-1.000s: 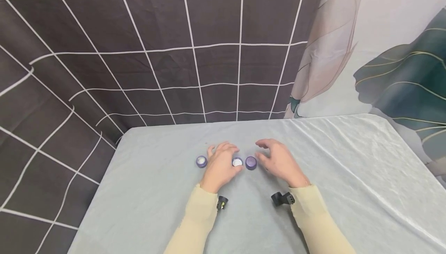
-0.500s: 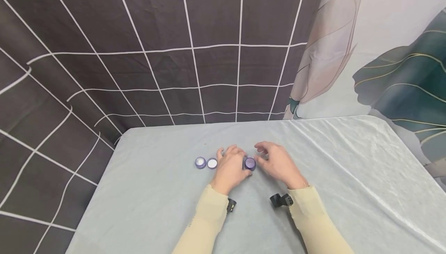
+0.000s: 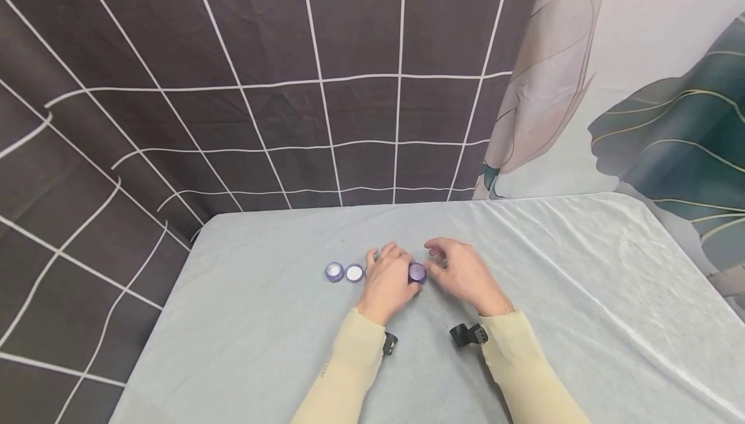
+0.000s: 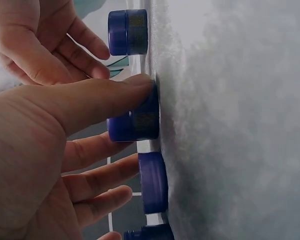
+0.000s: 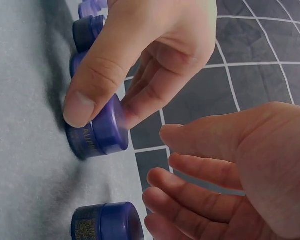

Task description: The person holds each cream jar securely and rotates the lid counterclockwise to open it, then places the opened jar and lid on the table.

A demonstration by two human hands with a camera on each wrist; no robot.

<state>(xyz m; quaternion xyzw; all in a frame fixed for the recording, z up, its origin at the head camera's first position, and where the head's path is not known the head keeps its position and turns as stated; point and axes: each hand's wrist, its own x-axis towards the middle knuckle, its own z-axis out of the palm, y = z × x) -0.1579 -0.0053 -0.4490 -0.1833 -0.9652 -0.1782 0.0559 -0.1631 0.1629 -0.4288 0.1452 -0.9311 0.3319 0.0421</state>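
My left hand [image 3: 387,285] pinches a small purple cosmetic jar [image 3: 417,273] from its sides, thumb against the gold-lettered body in the right wrist view. Its cap is on. My right hand [image 3: 465,275] hovers to the right, fingers loosely bent, holding nothing. Beside its fingers in the left wrist view stands a second capped purple jar [image 4: 127,32], hidden behind that hand in the head view. On the gripped jar's other side lies a short smooth purple piece [image 4: 154,182] shaped like a lid.
Further left on the pale cloth-covered table [image 3: 250,320] sit a white-topped round piece [image 3: 354,273] and a purple-rimmed round piece [image 3: 334,272]. A dark curtain with white grid lines [image 3: 361,114] hangs behind the table, and a leaf-patterned curtain [image 3: 658,133] at right.
My left hand has moved right, from a white-topped piece to the capped jar. Its shift uncovers one white-topped piece at left and covers another. The right hand stays nearly in place.
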